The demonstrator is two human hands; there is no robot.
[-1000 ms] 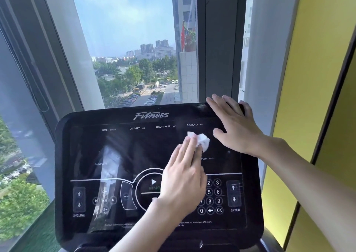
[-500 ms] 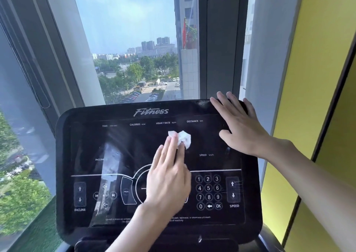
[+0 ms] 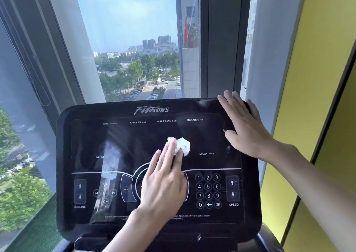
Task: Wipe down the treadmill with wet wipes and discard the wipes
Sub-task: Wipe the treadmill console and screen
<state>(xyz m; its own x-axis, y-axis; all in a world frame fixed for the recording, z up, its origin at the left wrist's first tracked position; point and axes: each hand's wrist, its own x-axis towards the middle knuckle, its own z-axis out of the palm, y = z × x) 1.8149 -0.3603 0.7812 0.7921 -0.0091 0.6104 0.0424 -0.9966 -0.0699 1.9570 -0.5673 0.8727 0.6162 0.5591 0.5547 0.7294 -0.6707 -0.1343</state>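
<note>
The black treadmill console, marked "Fitness", fills the lower middle of the head view. A crumpled white wet wipe lies on the dark screen below the HEART RATE label. My left hand presses the wipe against the screen with straight fingers; only the wipe's far end shows past the fingertips. My right hand rests flat on the console's upper right corner, fingers spread over the top edge.
A tall window with dark frames stands just behind the console, with a city view beyond it. A yellow wall panel rises close on the right. The number keypad and speed buttons lie right of my left hand.
My left hand has slid the wipe leftward across the screen, from under the DISTANCE label to under HEART RATE. My right hand has stayed on the upper right corner.
</note>
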